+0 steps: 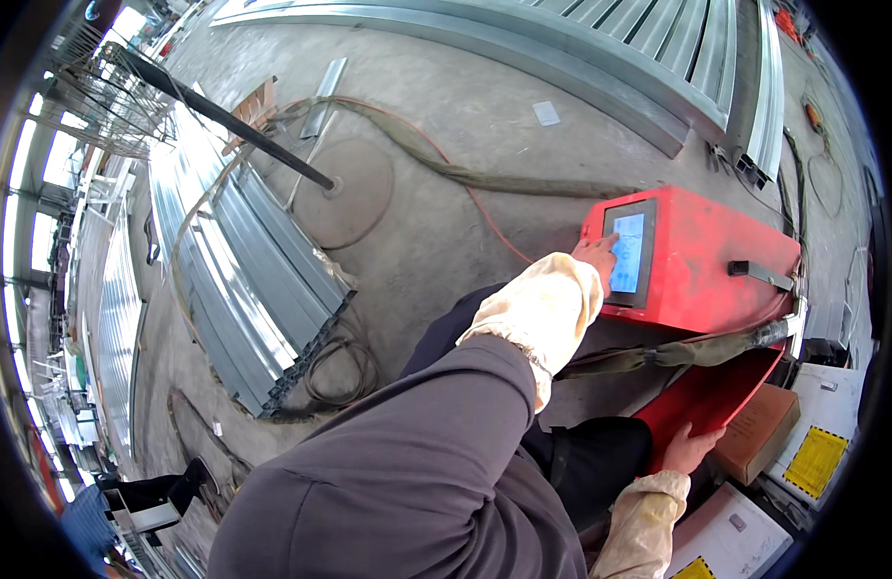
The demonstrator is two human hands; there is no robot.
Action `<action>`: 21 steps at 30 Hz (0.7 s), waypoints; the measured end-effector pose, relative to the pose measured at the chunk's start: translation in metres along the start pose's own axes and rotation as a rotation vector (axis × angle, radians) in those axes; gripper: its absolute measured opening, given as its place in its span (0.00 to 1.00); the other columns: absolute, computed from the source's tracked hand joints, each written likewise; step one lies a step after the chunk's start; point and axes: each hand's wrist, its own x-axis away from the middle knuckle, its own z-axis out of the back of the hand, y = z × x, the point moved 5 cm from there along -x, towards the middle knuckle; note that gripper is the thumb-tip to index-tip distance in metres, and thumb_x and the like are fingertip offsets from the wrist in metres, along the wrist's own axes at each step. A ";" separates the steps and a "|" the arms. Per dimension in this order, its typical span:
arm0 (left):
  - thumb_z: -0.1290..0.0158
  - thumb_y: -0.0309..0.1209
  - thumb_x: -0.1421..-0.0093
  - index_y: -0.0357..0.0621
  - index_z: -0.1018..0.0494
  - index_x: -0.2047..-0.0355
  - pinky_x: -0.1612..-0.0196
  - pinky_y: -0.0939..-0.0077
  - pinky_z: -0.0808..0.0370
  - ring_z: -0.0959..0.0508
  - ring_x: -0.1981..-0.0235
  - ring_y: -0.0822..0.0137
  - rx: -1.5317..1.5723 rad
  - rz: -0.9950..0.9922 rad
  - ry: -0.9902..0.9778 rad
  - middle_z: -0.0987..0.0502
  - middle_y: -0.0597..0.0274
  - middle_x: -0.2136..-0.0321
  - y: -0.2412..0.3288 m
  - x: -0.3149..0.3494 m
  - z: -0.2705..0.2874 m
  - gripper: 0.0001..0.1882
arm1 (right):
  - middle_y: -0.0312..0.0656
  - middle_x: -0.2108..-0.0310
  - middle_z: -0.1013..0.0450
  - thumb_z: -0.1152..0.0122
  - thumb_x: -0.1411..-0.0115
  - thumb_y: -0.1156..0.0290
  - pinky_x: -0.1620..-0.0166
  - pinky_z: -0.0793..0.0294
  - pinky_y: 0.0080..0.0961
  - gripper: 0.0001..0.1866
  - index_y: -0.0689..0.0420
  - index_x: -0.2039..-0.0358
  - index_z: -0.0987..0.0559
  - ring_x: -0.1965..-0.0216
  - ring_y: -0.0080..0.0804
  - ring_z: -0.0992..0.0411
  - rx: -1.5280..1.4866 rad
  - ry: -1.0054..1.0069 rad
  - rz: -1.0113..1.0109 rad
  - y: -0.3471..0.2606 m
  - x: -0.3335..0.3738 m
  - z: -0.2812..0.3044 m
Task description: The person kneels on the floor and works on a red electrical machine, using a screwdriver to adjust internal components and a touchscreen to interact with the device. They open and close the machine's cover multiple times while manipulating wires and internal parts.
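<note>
A red box-shaped machine [707,256] stands on the floor at the right. On its near-left face is a dark-framed touch screen [627,253] lit in blue. My left hand [594,261], in a beige sleeve cover, reaches this screen with the index finger stretched onto it and holds nothing. Lower right, my right hand [685,451] grips the edge of a red sheet panel [711,391] beneath the machine, thumb and fingers apart at the rim. Part of its grip is hidden behind the panel edge.
Ribbed metal sheets [243,280] lie stacked at the left, beside a black pole [243,125] on a round base. Fabric-wrapped cables [523,183] cross the floor. A cardboard box [757,432] and white cases [821,425] stand lower right. Long metal profiles [562,58] lie behind.
</note>
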 end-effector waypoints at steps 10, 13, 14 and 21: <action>0.35 0.36 0.60 0.43 0.15 0.61 0.46 0.57 0.23 0.21 0.46 0.52 -0.217 0.044 -0.054 0.28 0.49 0.38 0.000 -0.013 -0.002 0.23 | 0.66 0.34 0.40 0.35 0.40 0.66 0.34 0.35 0.47 0.48 0.65 0.27 0.51 0.35 0.63 0.38 -0.028 0.066 0.015 -0.005 0.003 0.004; 0.37 0.36 0.59 0.40 0.15 0.62 0.53 0.57 0.19 0.17 0.56 0.49 -0.241 0.009 0.018 0.26 0.48 0.41 0.001 -0.006 0.004 0.22 | 0.66 0.39 0.35 0.34 0.42 0.63 0.41 0.28 0.50 0.50 0.61 0.27 0.51 0.42 0.65 0.31 -0.010 0.016 -0.117 -0.033 -0.001 0.022; 0.38 0.34 0.58 0.41 0.16 0.64 0.49 0.56 0.21 0.19 0.51 0.50 -0.151 -0.032 0.117 0.30 0.48 0.36 -0.011 -0.007 -0.001 0.19 | 0.66 0.41 0.34 0.33 0.43 0.63 0.45 0.25 0.51 0.50 0.60 0.26 0.51 0.46 0.65 0.29 0.007 0.120 0.019 -0.031 -0.001 0.016; 0.39 0.29 0.59 0.43 0.26 0.76 0.40 0.55 0.29 0.25 0.41 0.49 -0.047 -0.107 0.123 0.38 0.44 0.31 -0.006 -0.005 -0.003 0.09 | 0.61 0.44 0.33 0.34 0.42 0.63 0.51 0.24 0.52 0.51 0.62 0.26 0.54 0.50 0.64 0.27 -0.046 -0.003 -0.155 -0.039 0.002 0.029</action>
